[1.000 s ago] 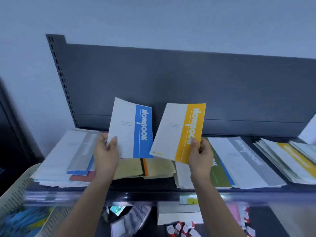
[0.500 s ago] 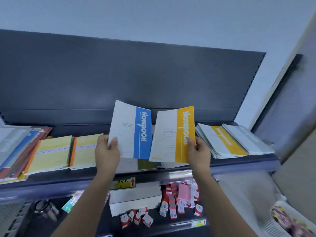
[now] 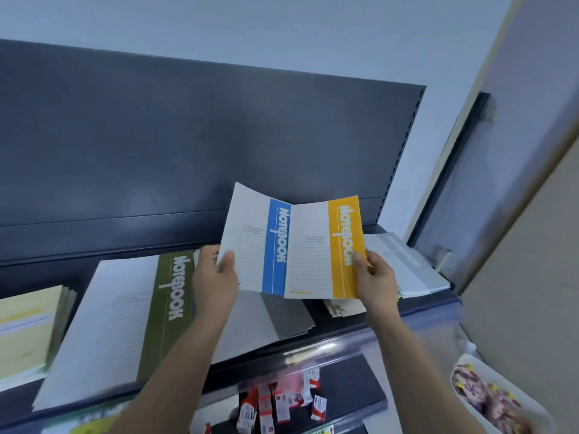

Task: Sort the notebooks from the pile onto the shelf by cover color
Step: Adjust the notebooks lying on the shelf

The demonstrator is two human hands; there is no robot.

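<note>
My left hand [image 3: 214, 278] grips the lower left corner of a white notebook with a blue stripe [image 3: 255, 242], held upright above the shelf [image 3: 313, 349]. In my right hand [image 3: 376, 277] is a white notebook with a yellow stripe [image 3: 326, 249], gripped at its right edge. The yellow one overlaps the blue one's right side. Below them on the shelf lie a stack topped by an olive-green striped notebook [image 3: 125, 317], a grey striped stack [image 3: 275, 317] and a pale grey stack [image 3: 404, 264] at the far right. Part of another stack shows under my right wrist.
Cream-yellow notebooks [image 3: 28, 327] lie at the shelf's left end. A dark back panel [image 3: 203, 145] rises behind the shelf. On the lower shelf are small red-and-white packets [image 3: 279, 402]. A white tray with mixed items [image 3: 492, 399] sits at the lower right, beside a wall.
The view has swung further right along the shelf. Both notebooks have come closer together, and the yellow one now overlaps the blue one. The olive-green stack has come into view below.
</note>
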